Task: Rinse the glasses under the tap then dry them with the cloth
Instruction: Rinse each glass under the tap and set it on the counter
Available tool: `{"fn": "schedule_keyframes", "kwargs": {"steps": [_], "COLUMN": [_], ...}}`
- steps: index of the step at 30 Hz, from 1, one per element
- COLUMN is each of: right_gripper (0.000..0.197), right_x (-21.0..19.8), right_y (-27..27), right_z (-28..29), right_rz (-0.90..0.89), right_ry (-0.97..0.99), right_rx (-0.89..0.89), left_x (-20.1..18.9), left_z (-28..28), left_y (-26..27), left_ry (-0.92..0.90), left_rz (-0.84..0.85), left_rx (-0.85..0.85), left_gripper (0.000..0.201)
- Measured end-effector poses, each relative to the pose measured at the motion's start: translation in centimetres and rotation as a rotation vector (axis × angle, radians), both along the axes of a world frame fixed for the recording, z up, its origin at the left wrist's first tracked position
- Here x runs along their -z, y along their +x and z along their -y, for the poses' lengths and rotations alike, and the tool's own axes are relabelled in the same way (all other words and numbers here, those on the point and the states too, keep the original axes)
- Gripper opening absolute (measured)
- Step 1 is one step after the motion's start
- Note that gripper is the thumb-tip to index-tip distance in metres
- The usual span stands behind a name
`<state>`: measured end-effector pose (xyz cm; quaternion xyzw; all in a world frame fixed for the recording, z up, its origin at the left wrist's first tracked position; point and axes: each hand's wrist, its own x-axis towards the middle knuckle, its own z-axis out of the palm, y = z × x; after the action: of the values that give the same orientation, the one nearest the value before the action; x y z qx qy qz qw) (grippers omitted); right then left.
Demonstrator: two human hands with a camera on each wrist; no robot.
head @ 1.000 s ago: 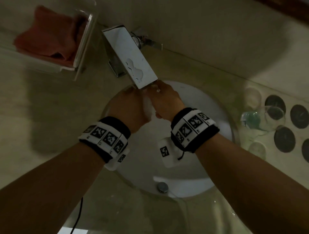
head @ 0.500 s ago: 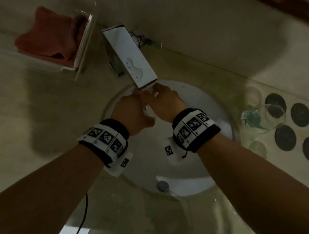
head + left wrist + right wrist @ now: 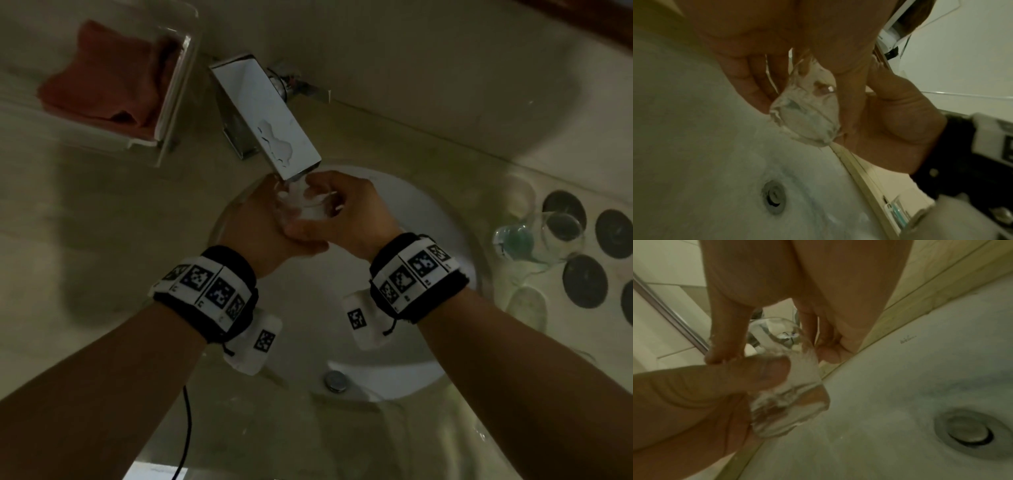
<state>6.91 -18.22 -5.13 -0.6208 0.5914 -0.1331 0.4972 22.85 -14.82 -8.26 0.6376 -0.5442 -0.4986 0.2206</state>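
White basin [image 3: 411,219] set in beige counter [image 3: 102,222]; drain [image 3: 970,430] at bottom. Chrome tap [image 3: 270,126] running over basin. Red cloth [image 3: 102,85] in clear tray [image 3: 178,102], back left. Second glass [image 3: 555,236] on counter, right of basin. L hand [image 3: 260,226] + R hand [image 3: 346,212] both grasp glass [image 3: 807,113] under stream, tilted, fingers curled round it, water on walls.

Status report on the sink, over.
Left hand and right hand both grip the clear drinking glass under the running chrome tap. Red cloth untouched in its tray. Nothing in the way.
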Motion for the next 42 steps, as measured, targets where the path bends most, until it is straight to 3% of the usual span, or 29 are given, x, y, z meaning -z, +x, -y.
{"fn": "schedule_keyframes", "kwargs": {"steps": [7, 11, 14, 16, 18, 21, 25, 28, 29, 31, 32, 36, 42], "right_gripper": [0.08, 0.082, 0.084, 0.079, 0.067, 0.071, 0.072, 0.063, 0.057, 0.045, 0.044, 0.055, 0.061], "right_x": [0.8, 1.6, 2.1, 2.3, 2.2, 2.0, 1.3, 0.2, -0.3, -1.1, -1.6, -4.1, -10.7], "right_y": [-0.1, 0.4, 0.5, 0.5, 0.5, 0.4, -0.5, -1.5, -2.0, -3.0, -3.6, -7.0, -14.3], "right_z": [-1.0, -1.5, -1.8, -1.8, -1.7, -1.8, -2.6, -3.3, -3.5, -3.9, -4.1, -4.0, -4.9], "right_rz": [0.132, 0.124, 0.141, 0.099, 0.052, 0.105, 0.153, 0.213, 0.228, 0.189, 0.141, -0.104, -0.465], "right_ry": [0.035, 0.014, 0.008, 0.038, 0.128, 0.405, 0.656, 0.786, 0.813, 0.792, 0.742, 0.454, 0.11], "right_rx": [0.031, 0.094, 0.132, 0.144, 0.188, 0.372, 0.452, 0.489, 0.494, 0.487, 0.475, 0.319, 0.09], "left_x": [0.8, 0.1, -1.0, -1.3, -1.2, -1.6, -1.7, -2.2, -2.3, -2.8, -3.2, -4.9, -6.2], "left_z": [-0.1, -0.3, -0.5, -0.6, -0.7, -0.6, -0.6, -0.8, -0.9, -1.0, -1.1, -1.5, -1.0], "left_y": [0.0, -0.1, -0.2, -0.1, 0.2, -0.3, -1.3, -2.3, -2.7, -3.7, -4.3, -6.6, -13.1], "left_ry": [-0.068, -0.072, -0.054, -0.032, 0.041, 0.181, 0.401, 0.471, 0.473, 0.446, 0.433, 0.288, 0.072], "left_rz": [0.047, 0.116, 0.035, 0.075, 0.187, 0.236, 0.167, 0.066, 0.046, 0.037, 0.025, -0.033, -0.089], "left_rx": [0.009, 0.025, 0.011, 0.013, 0.056, 0.103, 0.122, 0.102, 0.105, 0.127, 0.15, 0.29, 0.404], "left_gripper": [0.094, 0.093, 0.092, 0.095, 0.092, 0.087, 0.118, 0.118, 0.11, 0.086, 0.084, 0.132, 0.097]}}
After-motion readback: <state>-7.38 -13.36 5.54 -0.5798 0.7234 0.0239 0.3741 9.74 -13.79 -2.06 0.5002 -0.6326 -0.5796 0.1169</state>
